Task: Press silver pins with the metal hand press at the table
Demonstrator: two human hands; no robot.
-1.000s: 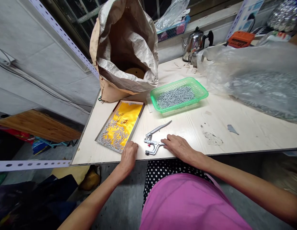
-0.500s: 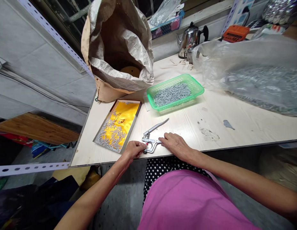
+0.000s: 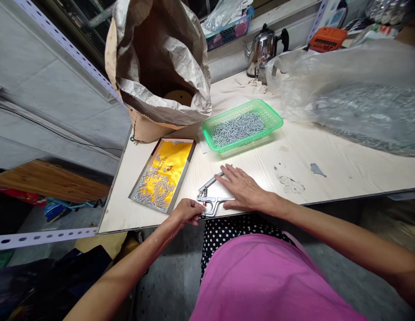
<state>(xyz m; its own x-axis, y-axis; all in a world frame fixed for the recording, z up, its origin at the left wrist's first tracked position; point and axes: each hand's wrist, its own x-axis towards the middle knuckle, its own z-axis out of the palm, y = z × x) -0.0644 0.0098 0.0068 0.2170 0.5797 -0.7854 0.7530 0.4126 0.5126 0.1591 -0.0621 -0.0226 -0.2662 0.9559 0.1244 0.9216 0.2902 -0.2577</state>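
Note:
A metal hand press plier (image 3: 210, 201) lies near the front edge of the pale wooden table (image 3: 328, 151). My right hand (image 3: 240, 189) lies over its two handles, fingers stretched out and spread. My left hand (image 3: 188, 210) is pinched at the plier's jaw end, fingertips together on something too small to make out. Just left of it is a shallow yellow-lined tray (image 3: 159, 174) with several small silver metal pieces.
A green plastic basket (image 3: 273, 117) of silver pieces sits behind the plier. A big open paper sack (image 3: 160, 67) stands at the back left. A clear plastic bag (image 3: 354, 93) of metal parts fills the right. A steel kettle (image 3: 263, 49) stands behind.
My left hand moved from the tray's corner to the plier's jaw. My right hand slid forward from the lower handle and spread over both handles.

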